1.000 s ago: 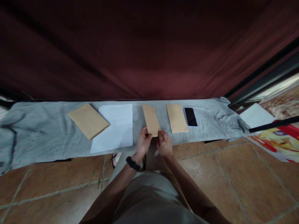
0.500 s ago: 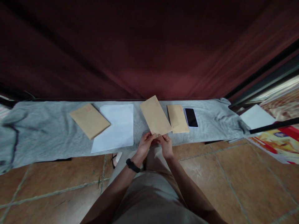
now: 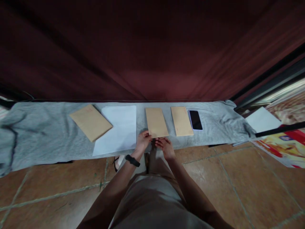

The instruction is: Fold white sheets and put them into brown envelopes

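Note:
A brown envelope [image 3: 156, 122] lies flat on the grey cloth [image 3: 47, 133] in front of me. My left hand [image 3: 143, 141], with a black band at the wrist, pinches its near left corner. My right hand [image 3: 164, 145] rests at its near edge, fingers curled on the flap end. A second brown envelope [image 3: 181, 120] lies just to the right, apart from both hands.
A dark phone [image 3: 195, 120] lies right of the second envelope. White paper sheets [image 3: 118, 129] and a stack of brown envelopes [image 3: 90, 122] sit to the left. A dark red curtain [image 3: 152, 51] hangs behind. More white paper [image 3: 261, 119] and a coloured poster [image 3: 283, 144] lie at right on the tiled floor.
The envelope, lifted and tilted half a second ago, now lies flat on the cloth. Both hands came down with it and stay at its near edge.

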Action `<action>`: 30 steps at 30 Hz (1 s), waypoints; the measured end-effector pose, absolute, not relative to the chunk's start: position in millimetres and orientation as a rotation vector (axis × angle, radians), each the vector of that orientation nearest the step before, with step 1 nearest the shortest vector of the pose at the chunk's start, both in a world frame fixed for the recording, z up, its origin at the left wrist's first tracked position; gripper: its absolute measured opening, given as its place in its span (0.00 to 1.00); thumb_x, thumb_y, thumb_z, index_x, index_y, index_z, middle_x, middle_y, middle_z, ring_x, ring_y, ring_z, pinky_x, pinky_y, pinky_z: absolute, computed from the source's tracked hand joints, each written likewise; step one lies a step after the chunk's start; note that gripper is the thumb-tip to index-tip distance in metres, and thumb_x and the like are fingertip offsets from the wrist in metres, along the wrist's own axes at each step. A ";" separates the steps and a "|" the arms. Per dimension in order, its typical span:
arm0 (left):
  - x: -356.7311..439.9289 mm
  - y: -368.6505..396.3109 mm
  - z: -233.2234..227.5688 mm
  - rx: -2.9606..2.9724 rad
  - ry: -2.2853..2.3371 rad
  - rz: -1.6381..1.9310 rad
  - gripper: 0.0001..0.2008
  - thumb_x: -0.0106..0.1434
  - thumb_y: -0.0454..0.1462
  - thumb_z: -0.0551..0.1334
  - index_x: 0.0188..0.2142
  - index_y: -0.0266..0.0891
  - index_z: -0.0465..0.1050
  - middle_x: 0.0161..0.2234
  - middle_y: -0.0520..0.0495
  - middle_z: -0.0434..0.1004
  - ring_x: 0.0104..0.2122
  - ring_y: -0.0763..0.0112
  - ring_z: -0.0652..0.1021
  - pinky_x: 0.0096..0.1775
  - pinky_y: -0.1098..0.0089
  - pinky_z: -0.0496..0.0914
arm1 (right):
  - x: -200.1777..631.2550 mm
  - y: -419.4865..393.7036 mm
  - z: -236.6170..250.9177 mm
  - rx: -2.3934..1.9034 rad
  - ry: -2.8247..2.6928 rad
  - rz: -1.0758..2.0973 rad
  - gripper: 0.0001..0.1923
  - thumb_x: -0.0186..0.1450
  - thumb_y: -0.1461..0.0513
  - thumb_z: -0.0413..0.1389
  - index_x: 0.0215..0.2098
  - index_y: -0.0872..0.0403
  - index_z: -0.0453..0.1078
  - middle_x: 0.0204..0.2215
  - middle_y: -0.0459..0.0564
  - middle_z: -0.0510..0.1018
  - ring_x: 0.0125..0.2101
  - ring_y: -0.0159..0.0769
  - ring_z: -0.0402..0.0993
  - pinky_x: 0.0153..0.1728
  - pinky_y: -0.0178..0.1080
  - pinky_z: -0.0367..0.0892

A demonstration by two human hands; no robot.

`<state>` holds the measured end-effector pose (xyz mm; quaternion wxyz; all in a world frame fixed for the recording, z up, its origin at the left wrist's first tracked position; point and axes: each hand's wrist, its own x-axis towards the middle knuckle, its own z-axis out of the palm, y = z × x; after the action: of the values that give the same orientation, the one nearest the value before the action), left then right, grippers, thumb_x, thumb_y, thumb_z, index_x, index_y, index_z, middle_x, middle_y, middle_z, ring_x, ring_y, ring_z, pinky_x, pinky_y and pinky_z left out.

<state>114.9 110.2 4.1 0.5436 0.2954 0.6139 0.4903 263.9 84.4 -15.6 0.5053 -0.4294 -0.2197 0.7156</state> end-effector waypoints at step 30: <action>96.4 115.7 5.6 0.883 1.829 0.948 0.14 0.60 0.31 0.62 0.46 0.39 0.74 0.25 0.55 0.75 0.19 0.74 0.74 0.23 0.75 0.65 | 274.4 85.9 -19.5 -1.344 -2.440 0.182 0.26 0.76 0.57 0.47 0.70 0.54 0.60 0.70 0.52 0.62 0.69 0.43 0.56 0.69 0.51 0.52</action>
<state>96.4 115.7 5.6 0.4349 0.3547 0.7348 0.3810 274.4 85.9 -19.5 0.1740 -0.4739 -0.8608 0.0642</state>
